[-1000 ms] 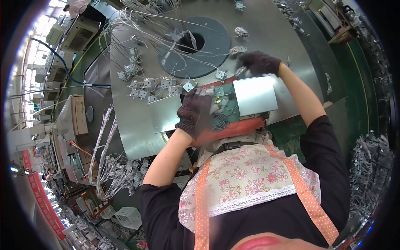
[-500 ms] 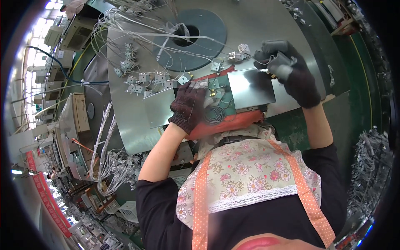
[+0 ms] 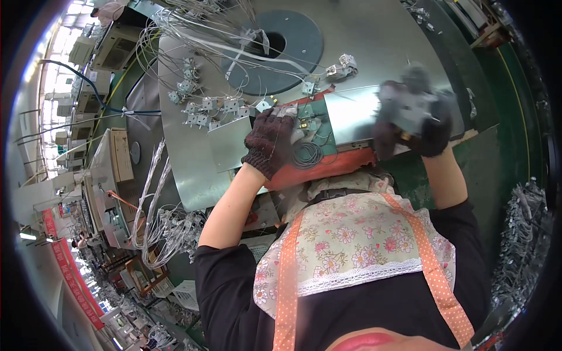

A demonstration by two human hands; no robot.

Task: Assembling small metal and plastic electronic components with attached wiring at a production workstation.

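Note:
My left hand (image 3: 268, 139), in a dark knitted glove with grey fingertips, rests at the work spot with its fingers bent and pressed together. Whatever is under those fingertips is hidden. Just right of them lies a small metal part with a yellow piece (image 3: 304, 124) and a coil of thin grey cable (image 3: 307, 154). My right hand (image 3: 438, 126), also gloved, is raised over the table's right side and smeared by motion. It grips a small grey box-shaped metal piece (image 3: 411, 112); the details are blurred. A shiny metal plate (image 3: 351, 114) lies between the hands.
Several small metal boxes with wires (image 3: 231, 106) stand left of centre. Another box-shaped part (image 3: 342, 67) sits behind the plate. A round grey disc (image 3: 307, 35) with a dark hole lies further back, under a tangle of wires (image 3: 193, 38). Red cloth (image 3: 322, 170) lines the near edge.
My right hand has moved nearer to me and slightly right, turning the grey piece. My left hand stays in nearly the same place. The whole view has shifted a little.

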